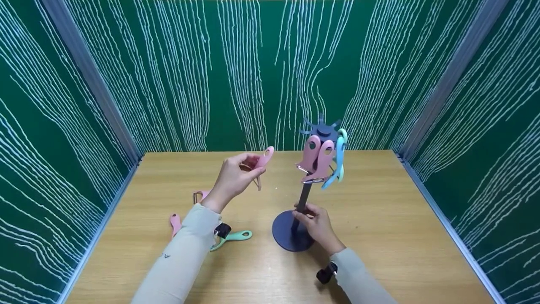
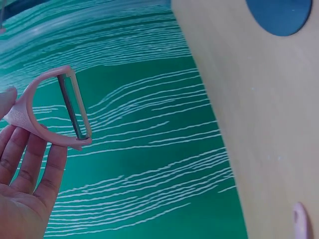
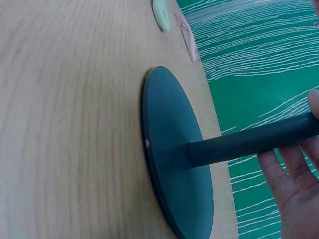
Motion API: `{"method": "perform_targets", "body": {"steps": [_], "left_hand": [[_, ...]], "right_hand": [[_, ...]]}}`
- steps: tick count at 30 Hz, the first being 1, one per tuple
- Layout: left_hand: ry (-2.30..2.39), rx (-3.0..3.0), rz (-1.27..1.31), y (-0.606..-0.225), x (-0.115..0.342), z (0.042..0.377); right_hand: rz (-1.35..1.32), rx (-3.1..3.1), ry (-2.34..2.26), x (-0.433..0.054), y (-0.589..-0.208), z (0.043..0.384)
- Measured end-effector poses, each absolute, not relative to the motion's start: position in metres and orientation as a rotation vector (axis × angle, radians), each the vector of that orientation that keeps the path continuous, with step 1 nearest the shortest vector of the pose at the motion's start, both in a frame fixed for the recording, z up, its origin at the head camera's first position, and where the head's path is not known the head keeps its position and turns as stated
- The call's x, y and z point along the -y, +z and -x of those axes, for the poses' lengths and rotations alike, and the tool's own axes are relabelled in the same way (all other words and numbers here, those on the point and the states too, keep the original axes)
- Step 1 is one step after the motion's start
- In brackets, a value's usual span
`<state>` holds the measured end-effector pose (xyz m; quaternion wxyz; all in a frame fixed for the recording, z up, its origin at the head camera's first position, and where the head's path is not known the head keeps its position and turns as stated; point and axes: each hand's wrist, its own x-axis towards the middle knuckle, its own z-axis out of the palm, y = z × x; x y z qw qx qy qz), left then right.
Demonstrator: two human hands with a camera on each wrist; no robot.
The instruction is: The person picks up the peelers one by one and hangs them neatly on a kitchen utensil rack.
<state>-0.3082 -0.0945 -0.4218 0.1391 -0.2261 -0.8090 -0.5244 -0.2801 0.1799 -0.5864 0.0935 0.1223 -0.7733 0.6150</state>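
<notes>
My left hand (image 1: 239, 177) pinches a pink peeler (image 1: 265, 157) by its handle, up in the air left of the dark stand. In the left wrist view the peeler's (image 2: 31, 117) curved frame and metal blade face away from the fingers. My right hand (image 1: 317, 223) grips the post (image 3: 254, 139) of the stand, low down above its round base (image 1: 283, 231). From the hooked rack (image 1: 324, 130) on top hang two pink peelers (image 1: 324, 162), a blue peeler (image 1: 339, 158) and a mint-green one (image 1: 342, 134) partly hidden behind it.
On the table (image 1: 379, 202) left of the stand lie a green peeler (image 1: 239, 235) and a pink peeler (image 1: 174, 221), both partly covered by the left forearm. Another pink peeler (image 1: 204, 194) lies beside the left wrist. Green walls with white lines surround the table on three sides.
</notes>
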Motion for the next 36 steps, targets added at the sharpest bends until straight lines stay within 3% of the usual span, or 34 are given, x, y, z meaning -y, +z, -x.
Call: {"method": "perform_targets", "body": {"steps": [36], "left_hand": [[-1.395, 2.199, 0.864, -0.354, 0.076, 0.3]], "right_hand": [[-0.35, 2.283, 1.829, -0.178, -0.587, 0.279]]}}
